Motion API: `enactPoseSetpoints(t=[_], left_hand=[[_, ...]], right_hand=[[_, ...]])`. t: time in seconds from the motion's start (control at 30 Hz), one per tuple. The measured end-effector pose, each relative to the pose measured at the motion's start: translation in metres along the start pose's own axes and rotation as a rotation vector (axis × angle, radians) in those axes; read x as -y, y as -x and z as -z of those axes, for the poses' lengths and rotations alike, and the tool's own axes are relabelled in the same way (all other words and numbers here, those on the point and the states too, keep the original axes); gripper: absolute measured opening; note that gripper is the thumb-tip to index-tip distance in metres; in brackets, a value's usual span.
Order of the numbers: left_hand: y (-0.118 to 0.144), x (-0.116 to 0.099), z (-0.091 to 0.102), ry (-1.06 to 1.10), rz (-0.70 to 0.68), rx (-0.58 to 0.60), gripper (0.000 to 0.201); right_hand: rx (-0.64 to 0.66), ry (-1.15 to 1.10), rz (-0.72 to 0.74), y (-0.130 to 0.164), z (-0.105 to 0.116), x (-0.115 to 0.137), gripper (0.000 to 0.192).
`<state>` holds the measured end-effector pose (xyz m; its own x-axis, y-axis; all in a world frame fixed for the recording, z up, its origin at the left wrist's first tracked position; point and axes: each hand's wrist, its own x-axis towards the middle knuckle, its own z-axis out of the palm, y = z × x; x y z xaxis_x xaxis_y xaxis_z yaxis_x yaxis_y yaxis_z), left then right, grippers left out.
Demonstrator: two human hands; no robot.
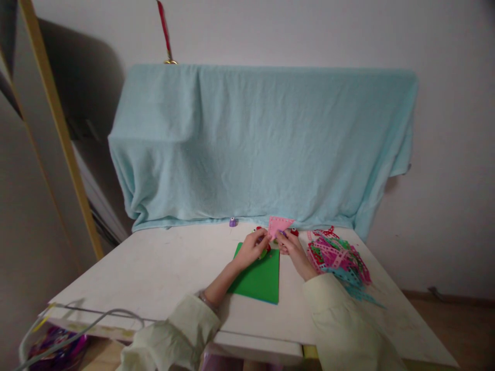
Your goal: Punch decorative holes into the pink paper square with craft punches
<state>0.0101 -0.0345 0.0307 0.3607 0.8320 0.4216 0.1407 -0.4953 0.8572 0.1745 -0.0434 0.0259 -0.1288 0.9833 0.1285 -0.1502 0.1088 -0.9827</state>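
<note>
A pink felt-like piece with a row of small holes along its edge is held up above the back of the table. My left hand is closed, pinching its lower left edge. My right hand is closed at its lower right side, and a bit of purple shows at the fingertips, too small to name. Beneath my left hand lies a green sheet, perhaps stacked on others. Small red and green items around my fingers are partly hidden, one red item just behind my right hand.
To the right lies a heap of punched strips in pink, red, green and blue. A small purple object stands at the table's back. Pale blue cloth hangs behind the white table. A grey cable crosses the front left edge.
</note>
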Motion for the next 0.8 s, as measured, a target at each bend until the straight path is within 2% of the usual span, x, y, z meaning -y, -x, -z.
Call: enactPoseSetpoints(t=[0.13,0.33,0.53,0.8], left_hand=[[-0.001,0.003,0.000,0.028,0.049,0.015,0.039],[-0.001,0.008,0.000,-0.015,0.052,-0.011,0.040],[-0.001,0.008,0.000,-0.050,0.044,-0.007,0.041],[0.000,0.007,-0.002,-0.102,0.017,0.044,0.041]], right_hand=[[-0.018,-0.151,-0.017,0.000,-0.003,-0.003,0.038],[-0.028,-0.334,-0.023,-0.002,-0.008,-0.010,0.032],[-0.016,-0.379,-0.035,-0.003,-0.012,-0.012,0.029],[-0.094,-0.397,-0.066,-0.007,-0.009,-0.018,0.030]])
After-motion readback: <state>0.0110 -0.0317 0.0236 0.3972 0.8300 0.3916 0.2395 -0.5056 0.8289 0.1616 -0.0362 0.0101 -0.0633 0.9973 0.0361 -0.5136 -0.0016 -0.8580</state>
